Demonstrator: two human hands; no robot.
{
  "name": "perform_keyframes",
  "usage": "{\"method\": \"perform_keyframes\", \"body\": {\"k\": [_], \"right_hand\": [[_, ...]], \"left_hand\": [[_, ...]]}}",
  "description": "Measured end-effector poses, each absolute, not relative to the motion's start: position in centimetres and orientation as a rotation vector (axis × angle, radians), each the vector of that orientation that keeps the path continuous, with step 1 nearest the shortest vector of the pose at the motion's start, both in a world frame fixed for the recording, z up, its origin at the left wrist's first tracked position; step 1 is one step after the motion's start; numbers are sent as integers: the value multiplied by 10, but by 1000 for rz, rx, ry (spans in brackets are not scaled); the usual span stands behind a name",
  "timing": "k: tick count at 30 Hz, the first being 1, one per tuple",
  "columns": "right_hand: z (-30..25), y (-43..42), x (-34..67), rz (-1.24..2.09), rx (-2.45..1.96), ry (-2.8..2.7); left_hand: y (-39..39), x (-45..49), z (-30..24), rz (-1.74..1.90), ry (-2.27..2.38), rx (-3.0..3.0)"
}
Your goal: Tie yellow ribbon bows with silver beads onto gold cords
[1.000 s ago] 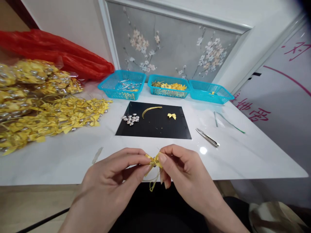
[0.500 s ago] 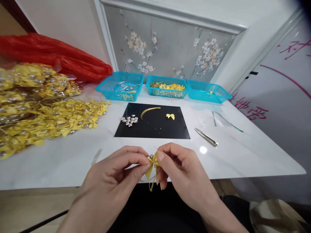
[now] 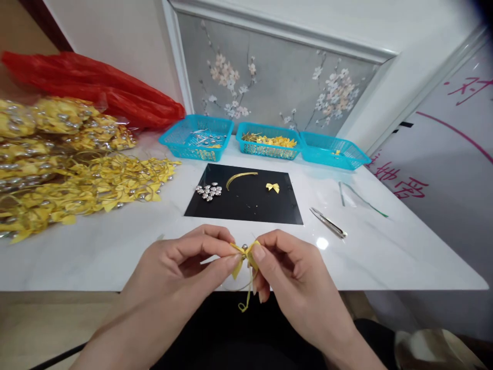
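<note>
Presently, your left hand (image 3: pixel 181 272) and right hand (image 3: pixel 298 275) are pinching the yellow bow (image 3: pixel 247 252) by its sides, nearer you than the black mat (image 3: pixel 239 208); it is seeming light, soft, creasable, favouring holds near centre.

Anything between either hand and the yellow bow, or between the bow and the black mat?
Nothing visible. The left hand and right hand both pinch the yellow bow directly, and nothing seen blocks the way to the black mat.
</note>
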State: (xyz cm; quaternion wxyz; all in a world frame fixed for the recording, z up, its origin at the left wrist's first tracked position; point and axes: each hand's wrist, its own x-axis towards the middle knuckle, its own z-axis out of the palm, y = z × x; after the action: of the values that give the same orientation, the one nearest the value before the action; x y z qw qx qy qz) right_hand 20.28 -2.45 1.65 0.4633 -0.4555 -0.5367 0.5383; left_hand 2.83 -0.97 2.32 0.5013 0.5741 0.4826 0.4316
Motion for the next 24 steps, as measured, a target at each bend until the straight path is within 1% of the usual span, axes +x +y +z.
{"method": "perform_keyframes", "body": {"k": [4, 7, 12, 17, 19, 22, 24], "right_hand": [[20, -26, 203, 1345, -1120, -1340], [21, -26, 201, 1370, -1094, -1265], [21, -27, 198, 1370, -1061, -1224], [22, -26, 201, 1303, -1118, -1328], [21, -26, 204, 1157, -1115, -1422], [20, -31, 207, 726, -1114, -1505], [22, -40, 205, 552, -1084, -1501]], "left_hand": [[-16, 30, 24, 1170, 1356, 1650], [-18, 30, 26, 1199, 1412, 1783], [-15, 28, 29, 1106, 1264, 1628], [-9, 22, 26, 1011, 1135, 1426], [-8, 21, 25, 1000, 1132, 1373], [-8, 22, 25, 1028, 1154, 1284], [-9, 24, 27, 1046, 1163, 1220]]}}
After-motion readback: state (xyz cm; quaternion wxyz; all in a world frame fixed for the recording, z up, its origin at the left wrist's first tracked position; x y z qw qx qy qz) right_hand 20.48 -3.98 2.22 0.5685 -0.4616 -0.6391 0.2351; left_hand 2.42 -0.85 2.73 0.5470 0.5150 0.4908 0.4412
